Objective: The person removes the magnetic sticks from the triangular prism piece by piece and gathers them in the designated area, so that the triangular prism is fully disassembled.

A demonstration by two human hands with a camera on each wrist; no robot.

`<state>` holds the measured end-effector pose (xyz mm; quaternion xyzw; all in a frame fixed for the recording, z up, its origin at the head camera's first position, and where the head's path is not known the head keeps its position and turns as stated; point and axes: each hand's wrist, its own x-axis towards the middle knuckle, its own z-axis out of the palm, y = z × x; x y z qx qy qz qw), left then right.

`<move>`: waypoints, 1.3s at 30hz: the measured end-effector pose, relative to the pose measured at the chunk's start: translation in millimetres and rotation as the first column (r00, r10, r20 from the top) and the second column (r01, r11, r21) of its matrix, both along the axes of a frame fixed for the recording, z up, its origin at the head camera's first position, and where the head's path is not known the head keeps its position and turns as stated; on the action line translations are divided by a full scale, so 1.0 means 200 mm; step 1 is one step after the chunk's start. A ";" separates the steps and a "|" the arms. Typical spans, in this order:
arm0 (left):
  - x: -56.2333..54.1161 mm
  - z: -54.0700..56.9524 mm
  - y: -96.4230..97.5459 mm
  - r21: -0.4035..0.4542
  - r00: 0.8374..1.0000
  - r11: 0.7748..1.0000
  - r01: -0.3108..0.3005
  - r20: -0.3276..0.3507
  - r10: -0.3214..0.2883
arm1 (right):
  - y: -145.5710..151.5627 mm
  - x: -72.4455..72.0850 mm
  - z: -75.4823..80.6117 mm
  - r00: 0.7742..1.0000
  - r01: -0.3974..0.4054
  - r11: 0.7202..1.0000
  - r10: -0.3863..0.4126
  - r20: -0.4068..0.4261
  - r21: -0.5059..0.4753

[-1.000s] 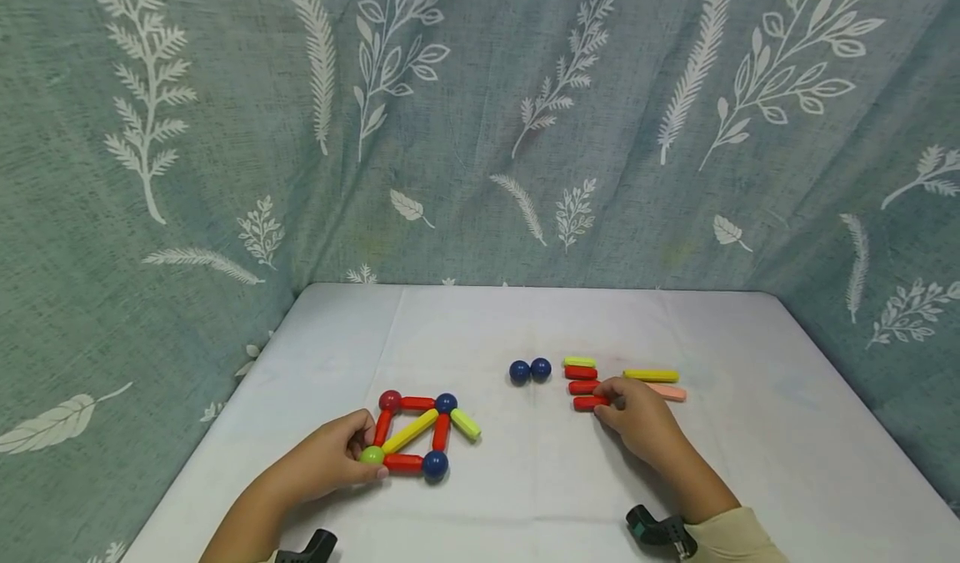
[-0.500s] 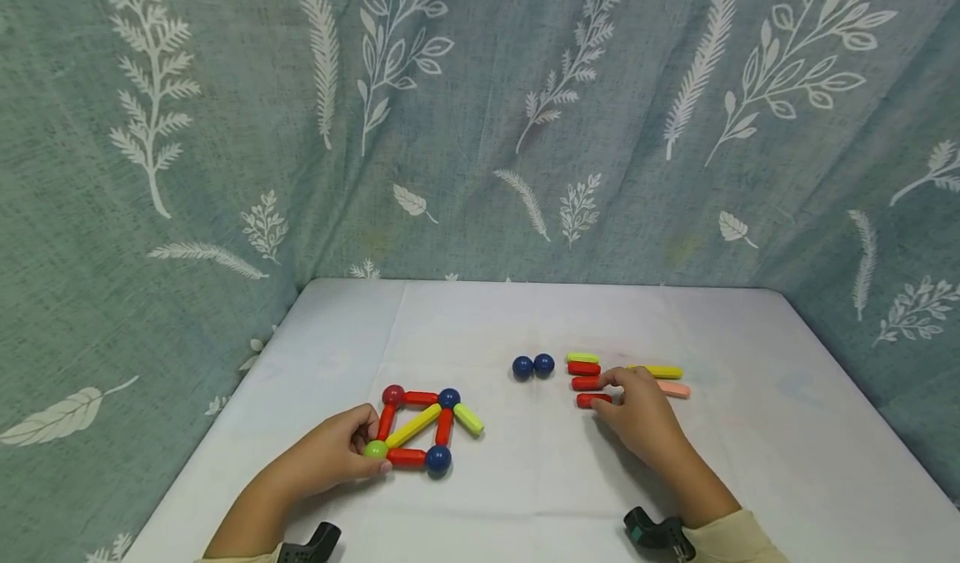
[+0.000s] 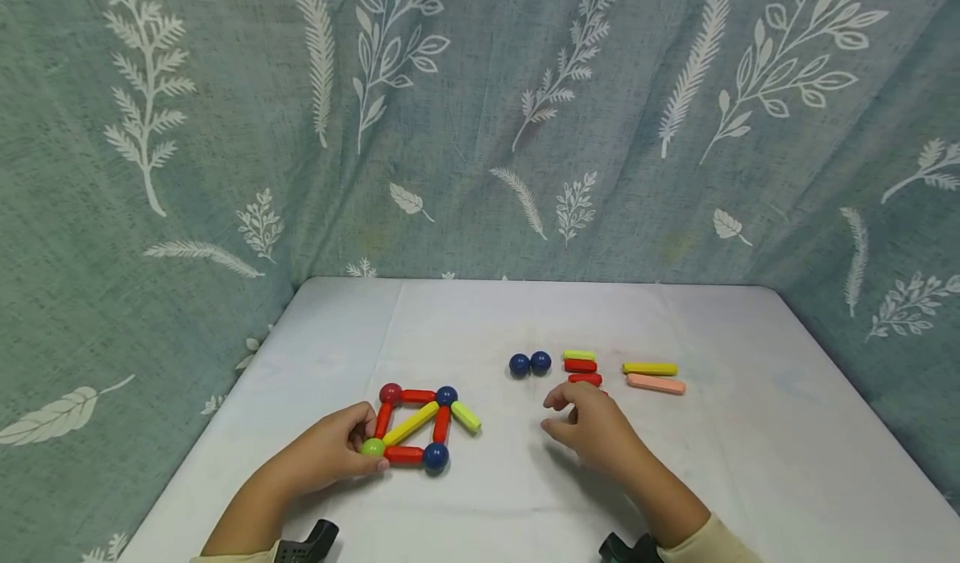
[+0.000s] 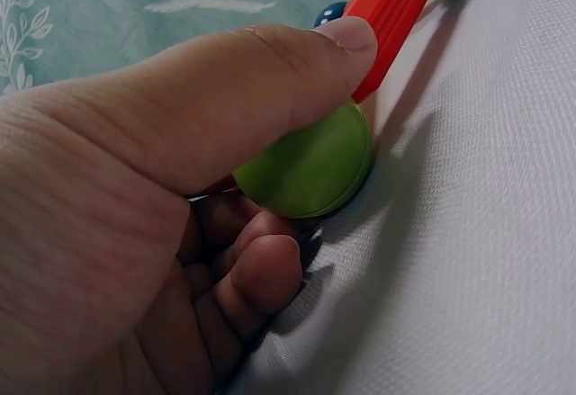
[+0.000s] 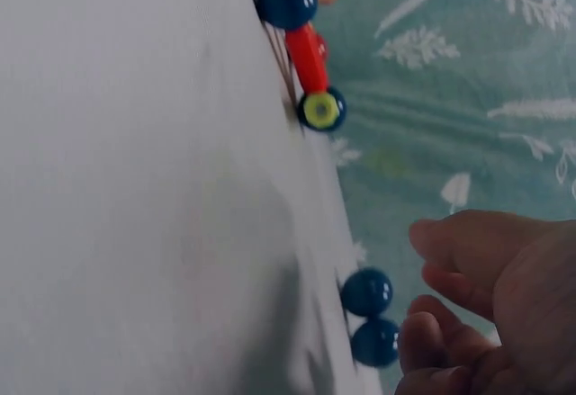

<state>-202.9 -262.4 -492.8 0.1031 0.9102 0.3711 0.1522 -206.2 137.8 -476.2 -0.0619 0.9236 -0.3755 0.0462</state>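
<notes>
A flat stick-and-ball frame [image 3: 405,455] lies on the table at the left, with red rods, a yellow diagonal rod [image 3: 410,424] and a lime rod [image 3: 467,417] sticking out from one corner. My left hand [image 3: 330,454] grips its green ball [image 4: 310,166], the thumb pressing along the neighbouring red rod [image 4: 391,22]. Blue balls [image 3: 436,457] and a red ball [image 3: 390,393] form the other corners. My right hand [image 3: 596,434] hovers over the table's middle right, thumb and fingers apart and nothing between them. It partly covers the nearest loose red rod.
Two loose blue balls [image 3: 529,364] sit beyond the right hand. Close by lie loose red rods [image 3: 581,365] and a short lime rod [image 3: 579,354]. Further right are a long yellow rod [image 3: 649,369] and a peach rod [image 3: 656,384]. A patterned curtain [image 3: 480,129] surrounds the white table.
My right hand has left the loose red rods and moved left and slightly nearer, uncovering the yellow and peach rods. The left hand still grips the frame in the same place.
</notes>
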 end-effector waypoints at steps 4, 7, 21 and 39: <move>-0.01 0.01 0.00 -0.002 1.000 1.000 0.007 -0.006 -0.007 | -0.06 0.01 0.00 0.997 -0.075 0.997 0.076 0.018 -0.036; 0.00 0.02 -0.01 -0.007 1.000 1.000 0.001 -0.001 -0.001 | -0.12 0.00 -0.01 0.991 -0.128 0.990 0.130 0.027 -0.054; 0.00 0.00 0.01 0.016 1.000 1.000 0.003 0.005 -0.003 | -0.30 -0.04 -0.03 0.970 -0.204 0.966 0.221 0.098 -0.156; 0.00 0.01 -0.01 0.037 0.999 0.999 0.032 0.011 -0.033 | -0.49 -0.10 -0.07 0.973 -0.201 0.979 0.202 0.111 -0.024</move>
